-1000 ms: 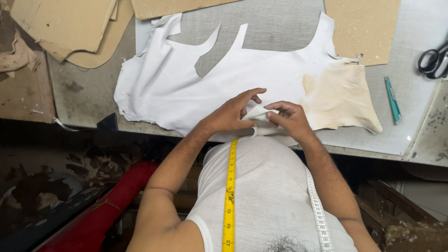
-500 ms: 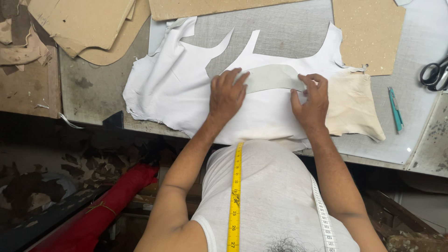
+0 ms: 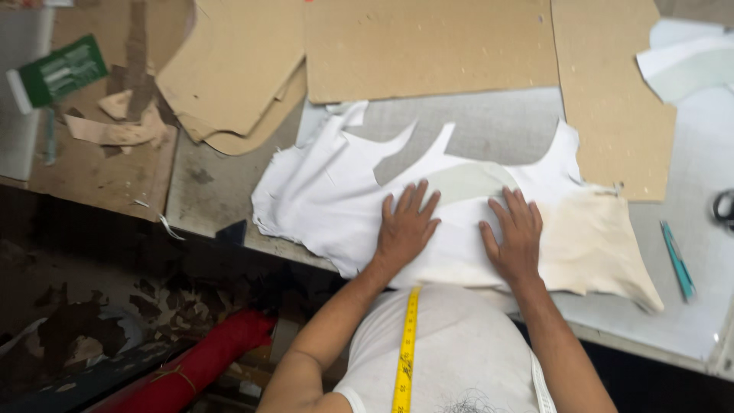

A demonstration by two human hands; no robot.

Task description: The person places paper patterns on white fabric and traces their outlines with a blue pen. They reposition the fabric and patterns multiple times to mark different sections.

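Grey cutting table, cardboard patterns at the back. Since a moment ago, left hand and right hand slid apart — fingers spread, flat on the white hide, just below the pale pattern piece.

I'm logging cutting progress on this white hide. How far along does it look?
Done: curved shapes are already cut out of the white hide's far edge. In hand: left hand and right hand press flat on it, at a pale pattern piece. Left: the broad uncut area; teal pen lies untouched.
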